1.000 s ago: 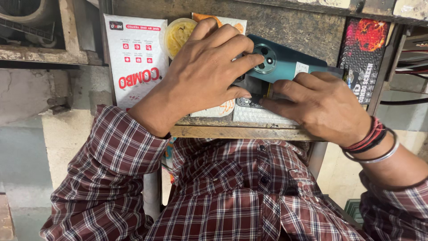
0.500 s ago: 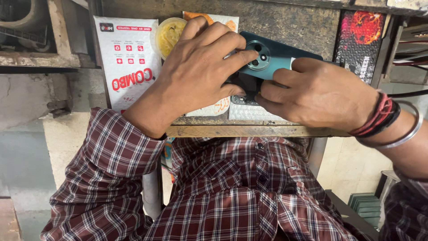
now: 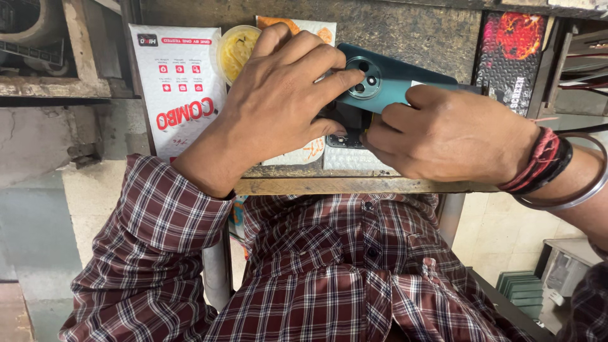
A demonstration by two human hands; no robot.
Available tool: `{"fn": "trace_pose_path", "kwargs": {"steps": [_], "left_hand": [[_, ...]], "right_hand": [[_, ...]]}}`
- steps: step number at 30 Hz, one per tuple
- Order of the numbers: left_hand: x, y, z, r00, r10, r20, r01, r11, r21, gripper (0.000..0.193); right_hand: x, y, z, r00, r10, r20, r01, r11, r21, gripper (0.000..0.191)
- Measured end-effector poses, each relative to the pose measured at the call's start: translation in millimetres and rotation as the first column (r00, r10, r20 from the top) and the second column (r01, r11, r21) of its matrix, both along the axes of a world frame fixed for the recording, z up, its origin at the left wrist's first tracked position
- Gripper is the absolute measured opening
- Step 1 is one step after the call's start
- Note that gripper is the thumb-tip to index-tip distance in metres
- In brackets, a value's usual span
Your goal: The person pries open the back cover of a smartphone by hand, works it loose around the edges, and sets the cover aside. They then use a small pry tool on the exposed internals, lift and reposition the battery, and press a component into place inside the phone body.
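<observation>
A teal phone (image 3: pixel 396 82) with a round camera module lies over the near edge of a wooden table (image 3: pixel 354 185). Its teal back seems lifted off a dark inner body, which shows between my two hands. My left hand (image 3: pixel 278 107) covers the phone's left end, with fingertips on the back beside the camera module. My right hand (image 3: pixel 456 133) grips the phone's right part from the near side, thumb and fingers closed on it. Red and black threads and a metal bangle (image 3: pixel 560 171) ring my right wrist. Both sleeves are maroon plaid.
On the table lie a white flat package with red print (image 3: pixel 180 88), a round yellow-filled tub (image 3: pixel 237 47), a dark package with a fiery picture (image 3: pixel 510 60) and a bubble-wrap pouch (image 3: pixel 354 159). Green stacked trays (image 3: pixel 522 288) sit on the floor at lower right.
My right hand has slid left along the phone, closer to my left hand. More of the teal back and its camera module shows, and the dark inner body is now visible.
</observation>
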State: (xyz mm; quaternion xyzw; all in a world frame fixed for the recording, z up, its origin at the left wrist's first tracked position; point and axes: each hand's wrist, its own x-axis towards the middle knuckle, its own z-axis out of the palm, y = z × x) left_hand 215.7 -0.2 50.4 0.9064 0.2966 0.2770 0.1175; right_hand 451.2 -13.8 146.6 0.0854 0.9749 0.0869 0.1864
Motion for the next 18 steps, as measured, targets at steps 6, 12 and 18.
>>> {"fn": "trace_pose_path", "kwargs": {"steps": [6,12,18], "left_hand": [[0,0,2,1.0,0.001,0.0,-0.001,1.0,-0.029,0.064],[-1,0,4,1.0,0.0,0.005,0.0,1.0,-0.017,0.065],[-3,2,6,1.0,-0.015,0.012,0.016,0.999,-0.04,0.065]], "right_hand": [[-5,0,-5,1.0,0.003,0.008,-0.002,0.998,-0.065,0.015],[1,2,-9,0.986,-0.108,-0.126,0.088,0.985,-0.151,0.039],[22,-4,6,0.894,-0.31,-0.325,0.26,0.947,-0.189,0.042]]}}
